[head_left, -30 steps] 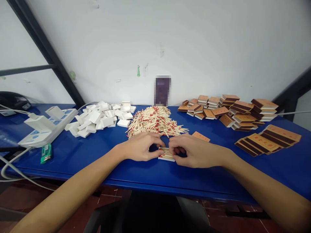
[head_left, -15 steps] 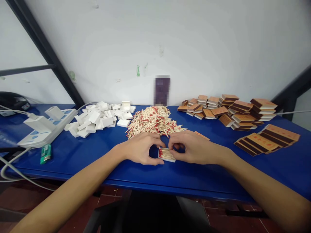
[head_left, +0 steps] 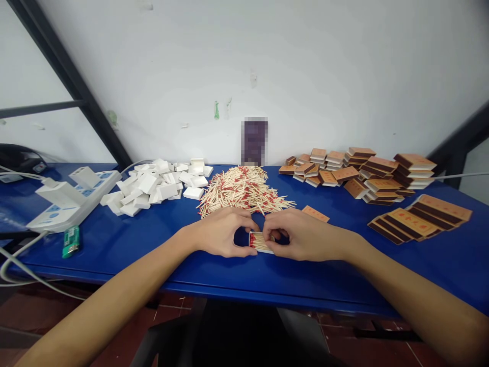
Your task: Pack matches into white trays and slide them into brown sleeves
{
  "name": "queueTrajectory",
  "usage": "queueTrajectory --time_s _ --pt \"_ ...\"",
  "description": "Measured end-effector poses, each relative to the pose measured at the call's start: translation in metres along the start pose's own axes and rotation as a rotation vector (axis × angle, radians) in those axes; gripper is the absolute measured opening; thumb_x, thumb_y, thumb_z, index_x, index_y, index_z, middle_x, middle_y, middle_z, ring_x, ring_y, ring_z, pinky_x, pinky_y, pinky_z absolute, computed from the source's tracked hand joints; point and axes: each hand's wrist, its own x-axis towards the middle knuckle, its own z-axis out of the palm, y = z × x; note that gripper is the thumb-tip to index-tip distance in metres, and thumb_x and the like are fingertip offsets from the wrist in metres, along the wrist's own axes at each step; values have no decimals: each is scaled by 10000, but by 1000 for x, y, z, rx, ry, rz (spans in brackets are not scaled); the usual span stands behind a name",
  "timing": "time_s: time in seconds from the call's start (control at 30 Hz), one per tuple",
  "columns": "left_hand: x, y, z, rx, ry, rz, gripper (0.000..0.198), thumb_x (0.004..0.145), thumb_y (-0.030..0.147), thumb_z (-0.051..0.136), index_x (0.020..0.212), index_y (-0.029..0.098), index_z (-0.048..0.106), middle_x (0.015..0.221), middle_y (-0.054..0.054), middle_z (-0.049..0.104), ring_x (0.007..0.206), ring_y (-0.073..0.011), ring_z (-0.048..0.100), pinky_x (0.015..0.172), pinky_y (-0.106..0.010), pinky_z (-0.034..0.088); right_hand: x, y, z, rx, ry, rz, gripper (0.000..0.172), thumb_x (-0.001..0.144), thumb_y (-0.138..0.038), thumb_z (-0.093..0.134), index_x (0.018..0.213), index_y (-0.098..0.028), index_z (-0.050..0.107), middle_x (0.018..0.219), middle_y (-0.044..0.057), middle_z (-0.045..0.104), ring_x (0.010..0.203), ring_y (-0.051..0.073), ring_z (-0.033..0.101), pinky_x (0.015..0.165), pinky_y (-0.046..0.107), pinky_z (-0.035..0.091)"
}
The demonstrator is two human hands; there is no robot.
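Note:
A small white matchbox tray [head_left: 263, 250] filled with red-tipped matches [head_left: 256, 241] lies on the blue table in front of me. My left hand [head_left: 225, 232] grips its left end, thumb at the near side and fingers at the far side. Over the tray's right part, my right hand [head_left: 300, 234] has thumb and fingers pinched together on the matches; its fingertips partly hide what they hold. Just beyond both hands rises a big heap of loose matches [head_left: 242, 188]. A flat orange matchbox sleeve [head_left: 316, 214] shows behind my right hand.
White trays [head_left: 153, 186] are piled at the left, near a power strip [head_left: 76, 204] and a green packet [head_left: 71, 241]. On the right stand stacked matchboxes [head_left: 376, 173] and a row of flat sleeves [head_left: 416, 219]. A blurred purple object [head_left: 255, 141] is at the wall.
My right hand has shifted slightly left over the tray, covering more of its right end. The left hand keeps its hold, nearly still.

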Motion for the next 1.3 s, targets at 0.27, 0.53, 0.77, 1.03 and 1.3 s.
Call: queueTrajectory --time_s 0.27,0.53,0.77,1.03,1.3 --pt "0 -1 1 -5 2 -1 400 810 497 687 1062 185 673 901 -38 613 832 -186 583 753 -295 449 1 1 0 -21 -2 14 89 802 -213 581 715 -195 576 693 -20 594 618 114 497 598 253 365" --pt "1 -2 1 -6 6 1 394 808 503 689 1035 182 672 904 -43 617 825 -185 581 752 -291 449 2 -2 0 -51 16 10 99 823 -244 567 738 -199 544 693 -20 585 619 119 494 594 254 345" --pt "-1 1 0 -5 2 45 367 750 494 727 949 192 662 854 -20 609 757 -162 557 709 -277 422 -5 11 -18 -526 246 237 144 852 -264 502 726 -200 525 756 38 623 622 154 503 561 293 247" --pt "0 0 2 95 34 37 349 785 487 673 959 184 669 842 -21 604 755 -166 558 677 -278 416 -38 53 -46 -472 37 639 424 743 -550 641 983 -211 554 897 100 673 706 257 610 529 302 328" --pt "1 -1 2 -49 109 65 334 822 432 680 1027 169 674 847 -32 632 796 -167 579 741 -285 444 -29 20 -43 -117 -257 434 376 715 -404 677 1037 -252 557 883 12 629 739 203 591 574 275 397"
